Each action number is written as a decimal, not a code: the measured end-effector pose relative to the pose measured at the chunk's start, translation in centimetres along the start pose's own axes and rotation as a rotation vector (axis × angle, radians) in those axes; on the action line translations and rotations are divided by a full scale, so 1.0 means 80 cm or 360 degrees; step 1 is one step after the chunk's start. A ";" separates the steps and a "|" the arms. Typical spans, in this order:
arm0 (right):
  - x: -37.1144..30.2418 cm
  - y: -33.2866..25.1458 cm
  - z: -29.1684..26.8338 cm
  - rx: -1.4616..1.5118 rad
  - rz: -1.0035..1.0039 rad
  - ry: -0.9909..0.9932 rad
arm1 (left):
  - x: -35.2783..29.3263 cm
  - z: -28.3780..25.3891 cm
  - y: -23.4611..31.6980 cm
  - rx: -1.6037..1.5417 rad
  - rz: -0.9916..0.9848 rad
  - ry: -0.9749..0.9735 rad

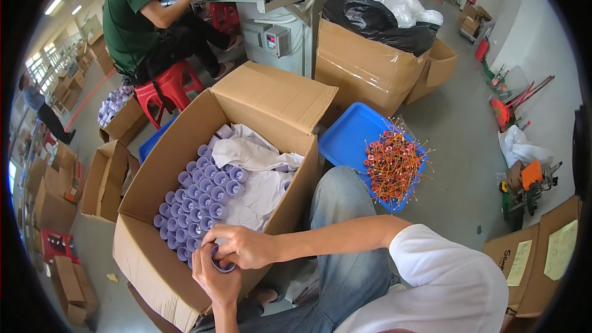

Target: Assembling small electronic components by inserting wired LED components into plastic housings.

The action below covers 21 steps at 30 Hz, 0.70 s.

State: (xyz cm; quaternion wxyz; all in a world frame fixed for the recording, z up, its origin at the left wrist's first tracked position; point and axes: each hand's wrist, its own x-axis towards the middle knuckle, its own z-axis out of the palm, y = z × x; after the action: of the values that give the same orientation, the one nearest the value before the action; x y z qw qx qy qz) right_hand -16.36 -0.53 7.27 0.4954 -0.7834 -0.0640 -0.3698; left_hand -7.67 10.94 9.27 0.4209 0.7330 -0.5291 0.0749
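Observation:
Above the near edge of an open cardboard carton (145, 265), my left hand (214, 279) is closed round a small lavender plastic cup (223, 265), its mouth facing up. My right hand (250, 248) comes across from the right, with bent fingers reaching into that cup. Whatever those fingertips pinch inside is hidden. Many matching lavender cups (200, 194) stand in packed rows within the carton, mouths up, small pale parts visible in some. White cloth-like sheets (250, 154) lie over the carton's far and right side.
Beside my knee, a blue tray (345, 132) holds a heap of orange wires with red ends (394, 163). Behind it stands a large carton (364, 68) topped with black and white bags. A person in green (132, 18) sits on a red stool (169, 89) at a workbench (277, 0).

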 end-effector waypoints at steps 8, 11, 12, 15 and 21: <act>0.007 -0.007 -0.019 -0.0305 0.0059 -0.0081 | 0.009 0.005 -0.008 -0.0245 -0.0043 -0.0071; 0.012 -0.014 -0.014 -0.0290 0.0081 -0.0047 | 0.006 0.003 -0.012 -0.0112 0.0086 0.0008; 0.013 -0.014 -0.012 -0.0242 0.0125 -0.0049 | 0.004 0.002 -0.015 -0.0017 0.0162 0.0021; 0.015 -0.016 -0.009 -0.0105 0.0253 -0.0043 | 0.004 -0.003 -0.011 0.0116 0.0237 0.0073; 0.009 -0.014 -0.012 -0.0388 -0.0020 -0.0023 | 0.003 -0.003 -0.012 0.0188 0.0213 -0.0110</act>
State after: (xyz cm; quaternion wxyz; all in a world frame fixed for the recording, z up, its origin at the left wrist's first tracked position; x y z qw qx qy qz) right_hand -16.83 -0.97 8.76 0.3937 -0.8401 -0.0271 -0.3722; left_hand -6.69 10.99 9.06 0.3524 0.7217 -0.5857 0.1088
